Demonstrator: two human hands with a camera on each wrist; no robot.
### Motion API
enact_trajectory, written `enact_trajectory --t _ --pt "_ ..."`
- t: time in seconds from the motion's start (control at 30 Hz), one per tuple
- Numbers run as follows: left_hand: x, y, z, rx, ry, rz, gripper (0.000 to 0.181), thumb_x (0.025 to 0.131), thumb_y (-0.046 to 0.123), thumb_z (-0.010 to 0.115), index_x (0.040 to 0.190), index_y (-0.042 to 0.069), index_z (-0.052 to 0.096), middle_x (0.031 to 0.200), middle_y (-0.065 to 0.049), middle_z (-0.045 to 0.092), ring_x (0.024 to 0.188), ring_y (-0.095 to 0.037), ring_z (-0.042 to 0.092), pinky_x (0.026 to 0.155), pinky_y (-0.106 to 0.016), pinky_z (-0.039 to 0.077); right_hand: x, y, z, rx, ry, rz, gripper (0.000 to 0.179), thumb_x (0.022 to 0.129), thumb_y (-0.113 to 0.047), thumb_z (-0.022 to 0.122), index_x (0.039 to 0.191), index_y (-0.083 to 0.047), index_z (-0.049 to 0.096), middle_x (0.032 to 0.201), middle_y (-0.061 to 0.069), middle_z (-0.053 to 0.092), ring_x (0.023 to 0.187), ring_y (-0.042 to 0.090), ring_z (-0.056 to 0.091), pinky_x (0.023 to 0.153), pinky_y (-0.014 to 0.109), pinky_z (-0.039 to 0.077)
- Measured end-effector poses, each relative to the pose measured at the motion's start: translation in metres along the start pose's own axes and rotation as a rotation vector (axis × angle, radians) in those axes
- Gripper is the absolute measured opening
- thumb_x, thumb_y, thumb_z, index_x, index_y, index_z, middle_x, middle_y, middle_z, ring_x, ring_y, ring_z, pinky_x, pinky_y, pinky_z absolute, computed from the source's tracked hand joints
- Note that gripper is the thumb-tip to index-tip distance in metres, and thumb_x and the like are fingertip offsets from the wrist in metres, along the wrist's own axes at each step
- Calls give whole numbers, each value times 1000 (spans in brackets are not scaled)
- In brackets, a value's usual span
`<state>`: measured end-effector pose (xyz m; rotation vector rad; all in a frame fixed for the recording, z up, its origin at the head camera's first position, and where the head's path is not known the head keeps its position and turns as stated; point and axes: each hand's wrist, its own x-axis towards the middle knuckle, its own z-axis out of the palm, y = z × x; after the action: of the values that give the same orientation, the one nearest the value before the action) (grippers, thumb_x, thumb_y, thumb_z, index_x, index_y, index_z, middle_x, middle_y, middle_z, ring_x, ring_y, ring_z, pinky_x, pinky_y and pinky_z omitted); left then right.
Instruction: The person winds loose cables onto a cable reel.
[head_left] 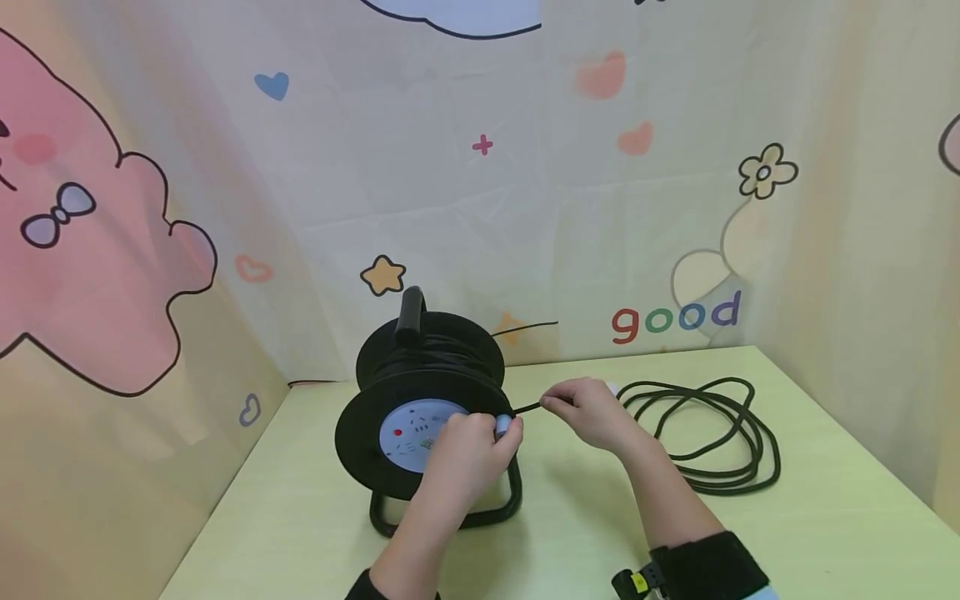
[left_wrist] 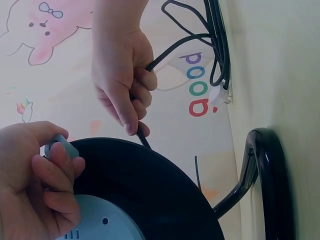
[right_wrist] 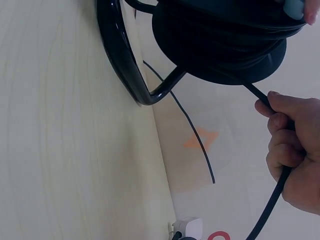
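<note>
The left hand (head_left: pixel 465 454) grips the blue knob (head_left: pixel 502 426) near the rim of the reel (head_left: pixel 416 429), which stands on its black frame (head_left: pixel 491 518) on the table (head_left: pixel 585 525). Just to the right, the right hand (head_left: pixel 596 412) holds the cable (head_left: pixel 528 407) between thumb and curled fingers as it leaves the drum. Beyond that hand, loose loops (head_left: pixel 753 433) lie on the table, the white plug (left_wrist: pixel 219 95) beside them.

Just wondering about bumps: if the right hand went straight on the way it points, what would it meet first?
Probably the round, black, plastic-looking cable reel, near its rim; the right hand points toward it, though exact depth is unclear.
</note>
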<state>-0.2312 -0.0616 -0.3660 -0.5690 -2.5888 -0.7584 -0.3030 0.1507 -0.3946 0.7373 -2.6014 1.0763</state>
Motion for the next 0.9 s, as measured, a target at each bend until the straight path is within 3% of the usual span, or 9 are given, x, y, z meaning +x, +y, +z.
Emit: enact_trajectory --t 0.17,0.3,0.47,0.53,0.73,0.9 --pt "0 0 -1 1 -8 -10 54 94 37 54 48 16 36 44 8 29 38 -9 35 36 -23 26 1 0 1 -27 -3 -13 11 92 -19 64 93 -14 73 88 -5 69 79 9 59 71 37 52" --pt "0 2 -2 -6 -11 -17 53 94 37 55 48 17 36 44 8 29 39 -9 35 36 -24 27 -1 -1 -2 -139 -13 9 8 87 -25 70 88 -17 72 79 -10 65 69 7 57 63 33 50" --pt "0 3 -3 -6 -11 -28 54 94 37 55 47 17 36 44 8 28 39 -10 36 36 -24 27 -7 1 -17 -347 87 78 7 84 -24 71 83 -18 68 70 -8 62 60 9 53 52 33 46" --pt "0 4 -3 0 -4 -26 55 94 37 55 47 17 35 44 8 27 39 -10 36 36 -24 27 -10 6 -25 -383 136 112 7 85 -25 70 84 -18 68 70 -6 63 60 11 55 50 34 45" --pt "0 4 -2 -8 3 -20 55 94 36 54 47 17 33 43 8 26 39 -10 34 36 -24 27 -19 24 -50 -405 267 202 12 85 -29 70 84 -19 62 72 -2 65 64 18 57 47 36 41" --pt "0 3 -3 -23 -4 -26 54 93 35 54 48 16 33 44 8 26 39 -10 34 37 -24 27 -32 42 -72 -306 358 280 18 88 -28 68 89 -13 59 80 6 66 74 25 59 57 41 43"
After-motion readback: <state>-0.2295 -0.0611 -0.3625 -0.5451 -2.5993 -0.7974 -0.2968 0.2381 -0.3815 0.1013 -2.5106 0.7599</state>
